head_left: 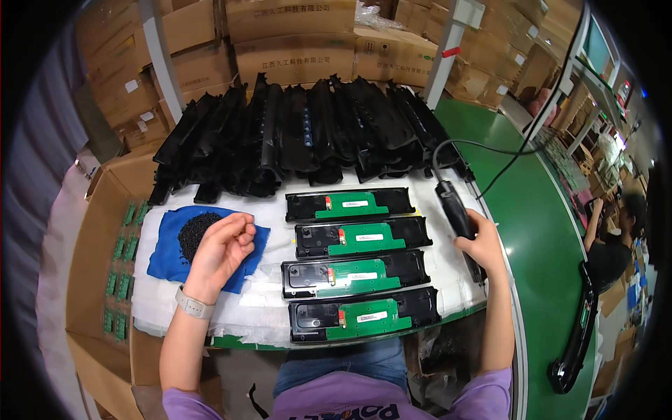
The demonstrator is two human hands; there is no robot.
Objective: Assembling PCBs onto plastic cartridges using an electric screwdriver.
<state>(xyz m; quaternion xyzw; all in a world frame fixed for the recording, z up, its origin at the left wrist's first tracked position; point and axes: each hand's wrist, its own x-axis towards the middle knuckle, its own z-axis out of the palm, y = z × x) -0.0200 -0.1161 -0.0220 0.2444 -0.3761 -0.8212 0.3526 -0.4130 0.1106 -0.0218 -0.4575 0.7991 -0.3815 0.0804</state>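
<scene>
Now the left hand is pinching, fingers closed, at the screws heaped on the blue cloth. The right hand is gripping the screwdriver, which is lying on the table's right side, long axis running away, cord end far. Judging by this, fastening the boards calls for seating a screw next.

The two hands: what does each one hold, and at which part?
The right hand grips the black electric screwdriver around its body. The left hand pinches at the pile of small black screws on the blue cloth; whether it holds one cannot be told.
</scene>
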